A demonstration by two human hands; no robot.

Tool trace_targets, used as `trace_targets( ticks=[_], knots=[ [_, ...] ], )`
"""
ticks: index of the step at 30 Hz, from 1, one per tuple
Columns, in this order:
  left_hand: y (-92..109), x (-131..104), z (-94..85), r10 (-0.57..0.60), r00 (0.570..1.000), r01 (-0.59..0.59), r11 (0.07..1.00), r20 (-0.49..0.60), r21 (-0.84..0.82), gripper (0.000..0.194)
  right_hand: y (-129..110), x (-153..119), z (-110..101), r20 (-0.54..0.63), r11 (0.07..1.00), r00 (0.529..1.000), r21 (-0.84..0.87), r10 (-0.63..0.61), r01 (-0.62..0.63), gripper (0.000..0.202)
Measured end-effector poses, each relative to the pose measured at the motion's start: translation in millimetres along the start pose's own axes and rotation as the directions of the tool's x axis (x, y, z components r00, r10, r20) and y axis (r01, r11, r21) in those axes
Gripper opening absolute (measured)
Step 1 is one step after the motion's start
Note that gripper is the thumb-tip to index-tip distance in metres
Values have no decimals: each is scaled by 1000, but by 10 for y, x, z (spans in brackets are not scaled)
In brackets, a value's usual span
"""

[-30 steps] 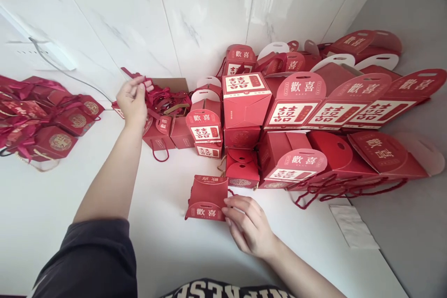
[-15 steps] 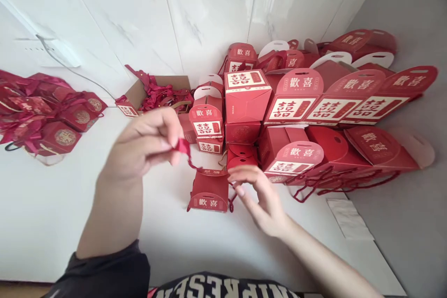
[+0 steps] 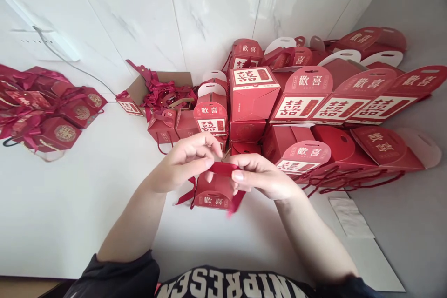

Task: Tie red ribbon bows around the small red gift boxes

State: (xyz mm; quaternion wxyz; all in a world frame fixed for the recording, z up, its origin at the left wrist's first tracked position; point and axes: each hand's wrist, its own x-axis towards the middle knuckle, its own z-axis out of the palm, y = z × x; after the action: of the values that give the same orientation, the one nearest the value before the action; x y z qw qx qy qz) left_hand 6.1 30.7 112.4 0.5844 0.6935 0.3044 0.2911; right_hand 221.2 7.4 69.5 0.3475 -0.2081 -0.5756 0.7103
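Observation:
Both hands are above a small red gift box (image 3: 213, 194) standing on the white table (image 3: 87, 205). A red ribbon (image 3: 224, 168) is stretched between them, one end hanging at the left of the box and another, blurred, at its right. My left hand (image 3: 190, 160) pinches the ribbon between thumb and fingers. From the other side my right hand (image 3: 260, 176) grips the same ribbon, thumb on top. The hands partly hide the upper part of the box.
Many red boxes (image 3: 300, 107) are stacked at the centre and right against the wall. An open carton (image 3: 138, 95) of ribbons is at the back. Finished-looking boxes with bows (image 3: 63, 135) stand at the left. White paper (image 3: 351, 218) lies at the right.
My left hand has moved right and down, towards the box. My right hand has closed on the ribbon, which is now spread between both hands instead of hanging from the left one.

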Motion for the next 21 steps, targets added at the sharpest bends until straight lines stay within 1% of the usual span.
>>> trace_targets(
  ticks=[2, 4, 6, 8, 11, 13, 15, 17, 18, 19, 21],
  knots=[
    [-4, 14, 16, -51, 998, 49, 997, 45, 58, 12, -56, -64, -24, -88, 996, 996, -84, -19, 11, 26],
    [-10, 35, 39, -84, 993, 77, 993, 82, 95, 13, -112, -118, -31, -147, 988, 988, -152, -48, 25, 24],
    [-19, 58, 56, -76, 993, 66, 991, 85, 118, 19, -146, -156, -26, -172, 983, 983, -182, -62, 30, 25],
    [-26, 78, 58, -43, 995, 30, 991, 95, 134, 19, -157, -184, -20, -195, 979, 978, -200, -74, 34, 26],
    [-27, 89, 46, -41, 982, 20, 993, 184, 116, 16, -162, -220, -20, -245, 962, 963, -268, -108, 40, 25],
    [-23, 81, 41, -82, 967, 60, 993, 240, 98, 17, -180, -250, -21, -275, 942, 953, -335, -129, 30, 25],
    [-21, 64, 44, -148, 955, 125, 987, 258, 104, 19, -218, -288, -14, -303, 914, 940, -405, -158, 23, 26],
    [-21, 42, 49, -212, 941, 182, 974, 262, 134, 23, -277, -340, 4, -333, 869, 913, -493, -236, 45, 25],
    [-20, 30, 49, -234, 935, 200, 968, 267, 148, 24, -311, -373, 16, -347, 835, 890, -546, -295, 64, 24],
    [-18, 17, 47, -245, 931, 208, 965, 271, 158, 25, -347, -413, 28, -363, 796, 860, -600, -360, 80, 23],
    [-8, -5, 31, -241, 931, 201, 965, 275, 167, 26, -420, -508, 51, -417, 720, 772, -690, -480, 74, 21]
  ],
)
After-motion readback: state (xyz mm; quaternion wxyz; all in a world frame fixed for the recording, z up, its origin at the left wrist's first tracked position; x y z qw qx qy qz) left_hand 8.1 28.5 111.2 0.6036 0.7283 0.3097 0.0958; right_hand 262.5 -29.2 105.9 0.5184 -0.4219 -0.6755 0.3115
